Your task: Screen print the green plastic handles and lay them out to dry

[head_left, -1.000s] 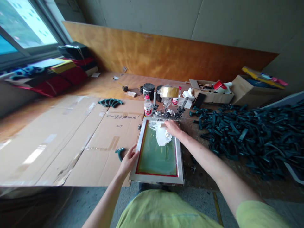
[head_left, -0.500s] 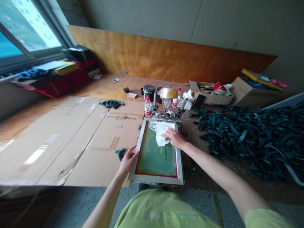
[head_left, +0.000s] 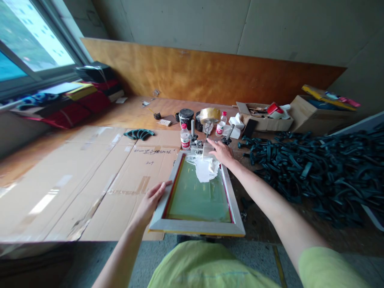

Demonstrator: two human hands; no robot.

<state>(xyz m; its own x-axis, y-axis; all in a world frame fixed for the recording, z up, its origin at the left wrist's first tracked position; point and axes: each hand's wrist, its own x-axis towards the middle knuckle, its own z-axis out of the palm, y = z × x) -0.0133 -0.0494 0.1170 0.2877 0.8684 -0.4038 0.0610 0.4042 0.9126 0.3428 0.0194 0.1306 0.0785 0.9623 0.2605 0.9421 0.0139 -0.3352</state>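
Observation:
A silk-screen frame with silver metal sides and greenish mesh lies in front of me, its near edge raised. White ink is spread over the far part of the mesh. My left hand grips the frame's left side, thumb and fingertips at the edge; some fingers are hidden. My right hand is above the far end of the frame, its index finger stretched forward. It holds a pale, flat squeegee beside the hinge clamp.
Cardboard covers the table at left, with several dark green curved handles on it. A big pile of handles lies at right. Behind the frame stand a red-capped bottle, a black tub and a tape roll.
The frame's near edge has risen toward me. My right hand has moved the squeegee off the ink to the far end. The single handle beside my left hand is out of sight.

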